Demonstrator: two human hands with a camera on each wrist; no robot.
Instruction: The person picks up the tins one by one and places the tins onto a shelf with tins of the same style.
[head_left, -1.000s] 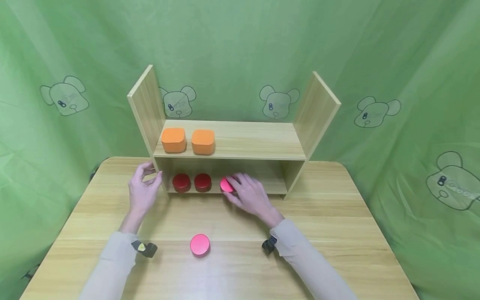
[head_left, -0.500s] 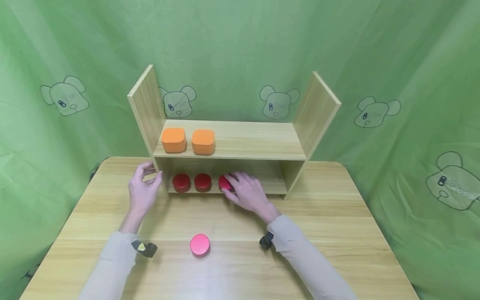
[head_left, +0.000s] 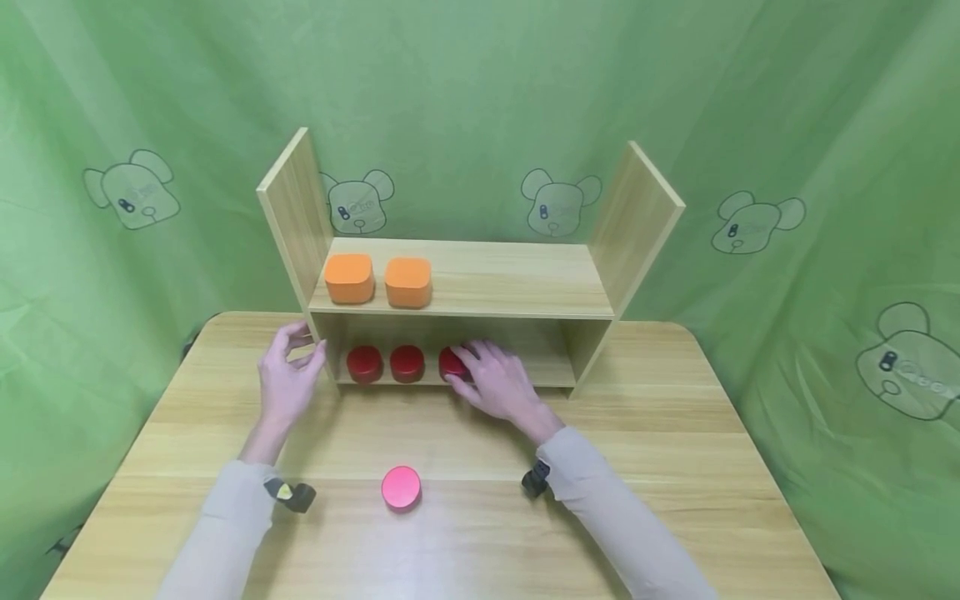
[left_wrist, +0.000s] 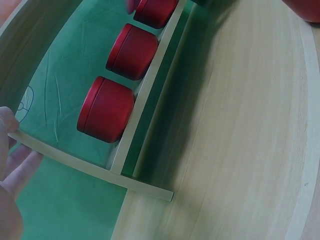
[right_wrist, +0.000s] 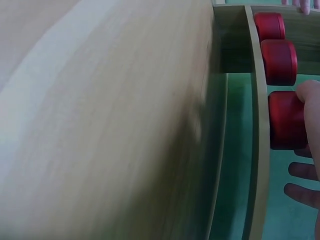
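A two-level wooden shelf point(head_left: 517, 279) stands on the table. My left hand point(head_left: 288, 379) pinches its left side panel point(left_wrist: 90, 167) between thumb and fingers. On the lower level, my right hand point(head_left: 498, 383) holds a round red tin point(head_left: 452, 364), thumb at the front and fingers over and behind it. The right wrist view shows this tin point(right_wrist: 286, 120) upright against the board's front edge, partly covered by the thumb. Two matching tins, the left one point(head_left: 365, 364) and the middle one point(head_left: 407, 363), stand beside it. Another round tin point(head_left: 401, 489), looking pink under the light, is on the table in front.
Two orange rounded blocks, one point(head_left: 349, 278) at the left end and another point(head_left: 408, 282) beside it, sit on the upper level. The right side panel point(head_left: 637, 225) rises above the shelf. A green curtain point(head_left: 465, 92) hangs behind and around the wooden table point(head_left: 675, 467).
The tin in my right hand has shifted slightly back and left, into the shade under the upper board. My left hand keeps its hold on the side panel.
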